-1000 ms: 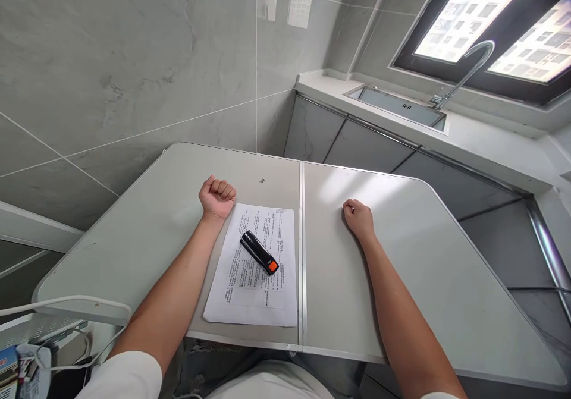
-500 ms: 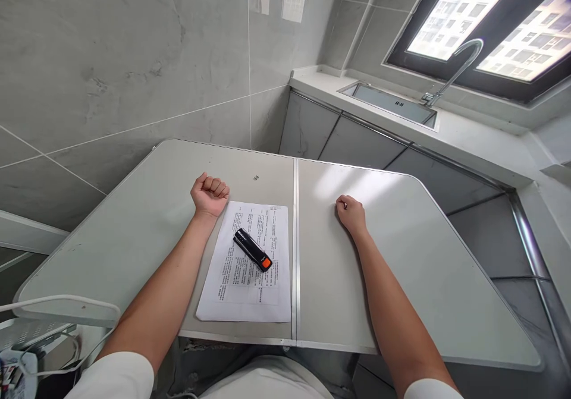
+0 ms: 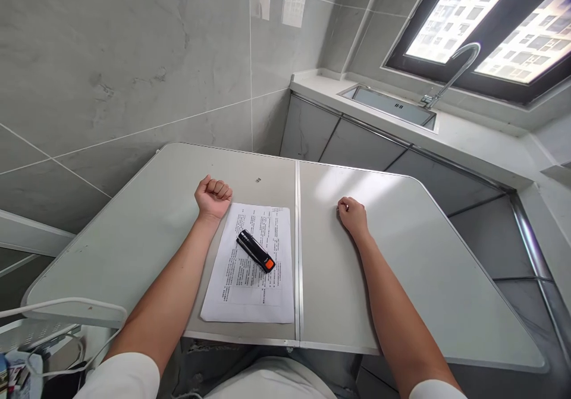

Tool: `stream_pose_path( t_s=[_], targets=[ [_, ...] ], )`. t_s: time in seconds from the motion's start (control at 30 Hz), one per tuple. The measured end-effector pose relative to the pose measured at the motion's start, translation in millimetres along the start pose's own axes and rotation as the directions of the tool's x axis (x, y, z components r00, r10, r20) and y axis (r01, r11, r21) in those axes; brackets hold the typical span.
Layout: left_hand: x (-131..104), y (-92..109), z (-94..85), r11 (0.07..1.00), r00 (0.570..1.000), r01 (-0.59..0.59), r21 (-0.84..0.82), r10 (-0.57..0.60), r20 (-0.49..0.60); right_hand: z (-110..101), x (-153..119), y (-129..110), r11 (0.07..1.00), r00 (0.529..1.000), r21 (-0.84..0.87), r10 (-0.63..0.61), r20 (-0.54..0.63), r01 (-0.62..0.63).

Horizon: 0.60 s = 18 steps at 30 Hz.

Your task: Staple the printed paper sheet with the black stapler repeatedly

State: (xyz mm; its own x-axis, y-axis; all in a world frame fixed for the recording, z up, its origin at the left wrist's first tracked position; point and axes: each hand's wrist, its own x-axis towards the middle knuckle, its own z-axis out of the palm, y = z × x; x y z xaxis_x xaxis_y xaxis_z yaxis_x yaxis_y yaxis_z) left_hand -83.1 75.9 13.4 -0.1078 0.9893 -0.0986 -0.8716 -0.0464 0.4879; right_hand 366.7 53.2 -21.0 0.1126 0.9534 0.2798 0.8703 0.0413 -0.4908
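My left hand (image 3: pixel 213 197) rests on the table with its palm turned up and its fingers curled in, nothing showing in them. It lies just beyond the top left corner of a stack of printed sheets (image 3: pixel 267 308). A black stapler (image 3: pixel 254 249) with an orange end lies slantwise on the paper, touched by neither hand. My right hand (image 3: pixel 353 216) rests closed on the right half of the table, apart from the paper, with nothing visible in it. A few tiny metal bits, seemingly staples (image 3: pixel 259 179), lie beyond the sheets.
The pale folding table (image 3: pixel 414 280) has a metal seam (image 3: pixel 298 256) down its middle. A white cable (image 3: pixel 66 299) loops over its front left edge. A tiled wall stands behind, and a counter with a sink (image 3: pixel 392 109) and faucet (image 3: pixel 464 60) is at the back right.
The view has shifted slightly, so everything sits a little farther right and lower. Both hands, the stapler and the paper keep their places on the table.
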Motion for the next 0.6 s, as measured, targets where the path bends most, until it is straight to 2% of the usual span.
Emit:
stream_pose_path(
  t_s=[0.1, 0.17, 0.27, 0.33, 0.47, 0.6],
  targets=[
    [-0.3, 0.1, -1.2, 1.000, 0.999, 0.002, -0.022, -0.002, 0.040, 1.6, -11.2, -28.0, 0.979, 0.980, -0.050, -0.197, -0.015, 0.196],
    [-1.7, 0.0, -0.7, 0.999, 0.999, 0.010, -0.032, -0.009, 0.048, 8.2, -21.1, -56.2, 0.932, 0.931, -0.007, -0.361, 0.044, 0.362],
    [-4.4, -0.1, 2.6, 0.998, 0.998, 0.007, -0.061, -0.003, 0.071, 24.1, -33.5, -98.6, 0.872, 0.859, 0.100, -0.490, 0.147, 0.480],
    [-5.7, -0.5, 6.4, 0.997, 0.997, -0.004, -0.083, 0.011, 0.081, 35.4, -36.9, -119.9, 0.867, 0.837, 0.112, -0.499, 0.225, 0.486],
    [-8.4, -2.3, 15.1, 0.998, 0.996, -0.012, -0.068, 0.018, 0.086, 51.6, -31.3, -143.9, 0.923, 0.872, 0.063, -0.379, 0.309, 0.379],
    [-11.3, -3.6, 19.6, 0.999, 0.991, -0.010, -0.041, 0.015, 0.130, 54.5, -25.3, -156.5, 0.953, 0.876, 0.067, -0.298, 0.380, 0.295]
  ],
)
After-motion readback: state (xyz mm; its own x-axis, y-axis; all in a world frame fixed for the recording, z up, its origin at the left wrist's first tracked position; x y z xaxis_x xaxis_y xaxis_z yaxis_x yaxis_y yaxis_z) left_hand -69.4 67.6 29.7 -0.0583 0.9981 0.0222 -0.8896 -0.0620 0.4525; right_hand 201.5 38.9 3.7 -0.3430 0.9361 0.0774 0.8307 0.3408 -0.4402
